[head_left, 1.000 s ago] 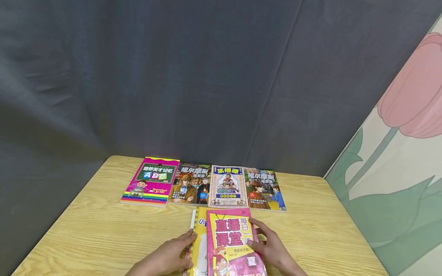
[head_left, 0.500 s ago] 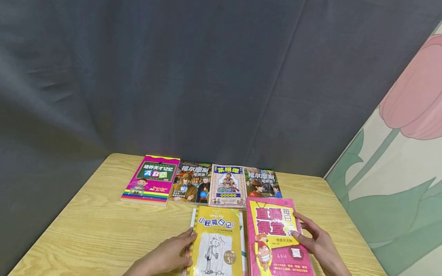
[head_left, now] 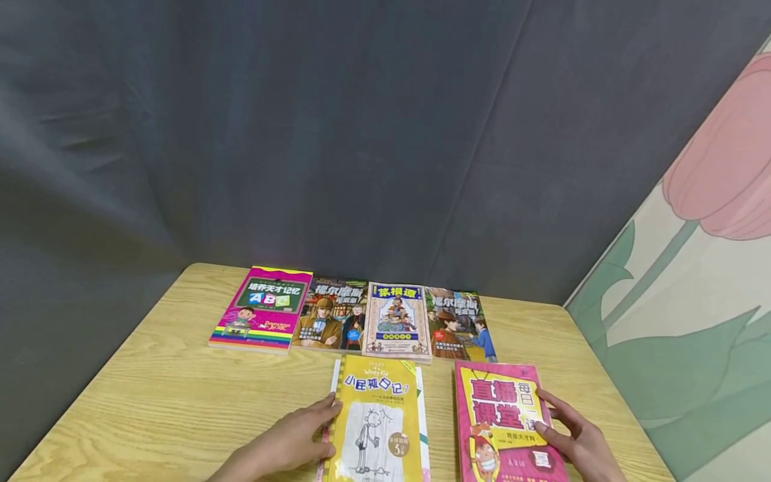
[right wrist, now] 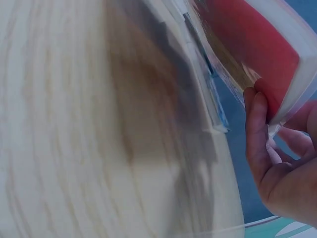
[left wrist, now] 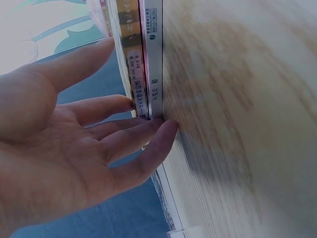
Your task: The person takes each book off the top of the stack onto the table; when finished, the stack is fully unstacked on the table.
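My right hand (head_left: 581, 438) pinches the right edge of a thick pink book (head_left: 470, 428) with a yellow-and-pink cover. In the right wrist view, the book's red back (right wrist: 257, 39) is tilted above the wooden table, thumb on one face and fingers on the other. A yellow Wimpy Kid book (head_left: 412, 415) tops a small stack in front of me, a white-edged book showing beneath it. Against the stack's left side rests my left hand (head_left: 301, 428). The left wrist view shows its relaxed fingers touching the stacked spines (left wrist: 153, 54), the lowest fingertips at the tabletop.
Along the back of the wooden table (head_left: 150, 388) lies a row of books: a magenta ABC book (head_left: 262, 328), a detective book (head_left: 328, 314), a cream-and-blue book (head_left: 397, 345) and another detective book (head_left: 458, 328). Dark curtain (head_left: 337, 134) hangs behind; a tulip-printed wall (head_left: 680, 321) stands right.
The right hand has lifted the pink book off the stack and carried it right, uncovering the yellow book. The left hand has stayed at the stack's left side.
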Available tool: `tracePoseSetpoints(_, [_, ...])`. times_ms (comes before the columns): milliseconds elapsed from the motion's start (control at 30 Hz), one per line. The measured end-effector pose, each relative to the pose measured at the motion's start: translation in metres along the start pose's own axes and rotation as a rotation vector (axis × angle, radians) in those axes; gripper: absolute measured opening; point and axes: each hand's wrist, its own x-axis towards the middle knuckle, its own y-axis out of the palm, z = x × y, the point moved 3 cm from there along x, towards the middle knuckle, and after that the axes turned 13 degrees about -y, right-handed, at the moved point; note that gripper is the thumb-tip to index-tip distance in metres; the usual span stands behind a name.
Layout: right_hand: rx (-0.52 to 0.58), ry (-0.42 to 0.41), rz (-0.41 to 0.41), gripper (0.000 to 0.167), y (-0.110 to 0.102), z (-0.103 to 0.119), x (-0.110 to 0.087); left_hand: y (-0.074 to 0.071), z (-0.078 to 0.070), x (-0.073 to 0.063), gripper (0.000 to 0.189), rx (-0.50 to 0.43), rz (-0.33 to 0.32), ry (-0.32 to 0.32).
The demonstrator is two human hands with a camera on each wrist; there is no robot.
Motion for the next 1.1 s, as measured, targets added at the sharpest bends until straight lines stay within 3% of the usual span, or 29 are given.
tracePoseSetpoints(367, [0.041, -0.024, -0.041, 0.074, 0.013, -0.013, 0.005, -0.001, -0.004, 0.002, 0.068, 0.012, 0.018, -0.017])
tracePoseSetpoints(733, [-0.064, -0.066, -0.032, 0.070, 0.035, -0.012, 0.018, 0.000, -0.012, 0.000, 0.073, 0.043, 0.016, -0.009])
tracePoseSetpoints(1100, [-0.204, -0.169, -0.020, 0.064, 0.038, 0.000, 0.022, 0.002, -0.011, 0.002, 0.074, 0.050, 0.018, -0.006])
